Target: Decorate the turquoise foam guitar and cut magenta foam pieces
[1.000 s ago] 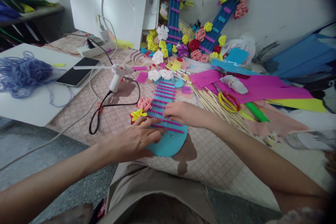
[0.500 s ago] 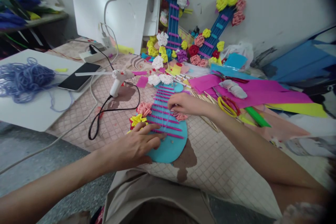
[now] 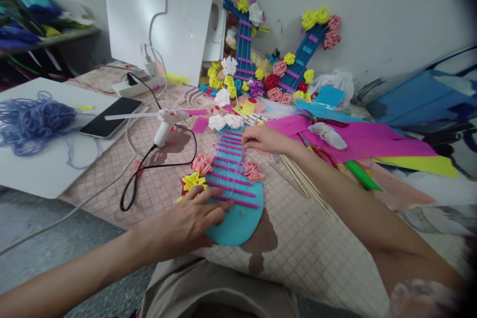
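Note:
A light-blue guitar-shaped board (image 3: 238,226) lies on the table, crossed by several magenta strips and strung with thin pale-purple yarn (image 3: 234,181). My left hand (image 3: 197,213) rests on its lower left part, fingers stretched out, fingertips by the lowest strips. At the upper right edge of the board, my right hand (image 3: 261,139) is pinched closed on a yarn strand that runs down toward the left fingertips. Pink paper flowers (image 3: 252,171), a yellow flower (image 3: 194,180) and white flowers (image 3: 225,121) sit along the board's edges.
A white glue gun (image 3: 164,126) with a black cord stands left of the board. Further left are a phone (image 3: 111,117) and a heap of purple yarn (image 3: 35,121). Wooden sticks (image 3: 298,179), scissors (image 3: 322,151) and magenta paper (image 3: 387,141) lie right. Two flowered guitars (image 3: 244,52) lean behind.
My right hand has moved up along the board with the yarn, uncovering the pink flower on the right edge. My left hand stays in place on the board. The view has shifted slightly.

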{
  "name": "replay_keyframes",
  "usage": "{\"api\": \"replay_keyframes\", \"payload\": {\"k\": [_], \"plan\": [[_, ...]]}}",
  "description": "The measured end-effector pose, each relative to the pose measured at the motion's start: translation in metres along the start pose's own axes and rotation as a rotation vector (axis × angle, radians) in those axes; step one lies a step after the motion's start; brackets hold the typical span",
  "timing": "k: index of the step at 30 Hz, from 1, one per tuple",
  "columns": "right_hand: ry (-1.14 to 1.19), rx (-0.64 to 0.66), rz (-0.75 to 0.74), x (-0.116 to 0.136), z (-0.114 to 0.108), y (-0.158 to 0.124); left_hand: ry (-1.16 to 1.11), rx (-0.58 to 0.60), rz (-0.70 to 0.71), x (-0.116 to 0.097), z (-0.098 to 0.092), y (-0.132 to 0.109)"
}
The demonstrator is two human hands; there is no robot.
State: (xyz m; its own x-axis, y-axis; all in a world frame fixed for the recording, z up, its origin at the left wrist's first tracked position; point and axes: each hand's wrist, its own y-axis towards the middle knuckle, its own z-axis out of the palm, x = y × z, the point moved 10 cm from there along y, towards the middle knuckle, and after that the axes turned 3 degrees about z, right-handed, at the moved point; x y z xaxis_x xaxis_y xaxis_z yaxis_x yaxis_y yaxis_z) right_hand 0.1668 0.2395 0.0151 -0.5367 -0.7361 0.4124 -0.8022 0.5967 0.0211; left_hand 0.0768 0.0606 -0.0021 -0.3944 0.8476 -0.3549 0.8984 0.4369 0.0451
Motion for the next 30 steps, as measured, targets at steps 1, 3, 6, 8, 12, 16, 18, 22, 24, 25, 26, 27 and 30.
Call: {"api": "replay_keyframes", "payload": {"k": [1, 3, 6, 8, 12, 16, 18, 22, 24, 25, 26, 27, 30], "plan": [[-0.023, -0.04, 0.001, -0.003, -0.004, 0.001, -0.004, 0.002, -0.007, 0.001, 0.001, 0.0], [-0.067, -0.132, 0.021, -0.011, -0.014, 0.003, -0.009, 0.006, -0.016, 0.001, 0.002, -0.001], [-0.133, -0.263, 0.124, -0.03, -0.03, 0.003, -0.008, 0.018, -0.027, 0.001, 0.003, -0.002], [-0.197, -0.332, 0.236, -0.046, -0.04, 0.001, -0.011, 0.024, -0.04, 0.002, 0.004, -0.002], [-0.386, -0.315, 0.481, -0.073, -0.046, -0.011, -0.017, 0.026, -0.043, 0.002, 0.004, -0.003], [-0.506, -0.191, 0.43, -0.058, -0.037, -0.016, -0.013, 0.019, -0.057, 0.002, 0.003, -0.003], [-0.413, -0.176, 0.252, -0.034, -0.03, -0.014, -0.013, 0.017, -0.058, 0.002, 0.002, -0.003], [-0.02, 0.045, -0.061, 0.003, 0.0, -0.012, -0.019, 0.01, -0.054, 0.003, 0.002, -0.003], [0.073, 0.138, -0.101, 0.008, 0.013, -0.013, -0.019, -0.004, -0.056, 0.004, 0.001, -0.003], [0.089, 0.158, -0.101, 0.008, 0.017, -0.013, -0.018, -0.009, -0.054, 0.004, 0.001, -0.003], [0.095, 0.167, -0.096, 0.007, 0.02, -0.013, -0.016, -0.011, -0.052, 0.004, 0.001, -0.003], [0.1, 0.169, -0.088, 0.006, 0.022, -0.013, -0.014, -0.012, -0.048, 0.003, 0.001, -0.003], [0.121, 0.153, -0.076, 0.006, 0.024, -0.012, -0.006, -0.009, -0.043, 0.002, 0.0, -0.003]]}}
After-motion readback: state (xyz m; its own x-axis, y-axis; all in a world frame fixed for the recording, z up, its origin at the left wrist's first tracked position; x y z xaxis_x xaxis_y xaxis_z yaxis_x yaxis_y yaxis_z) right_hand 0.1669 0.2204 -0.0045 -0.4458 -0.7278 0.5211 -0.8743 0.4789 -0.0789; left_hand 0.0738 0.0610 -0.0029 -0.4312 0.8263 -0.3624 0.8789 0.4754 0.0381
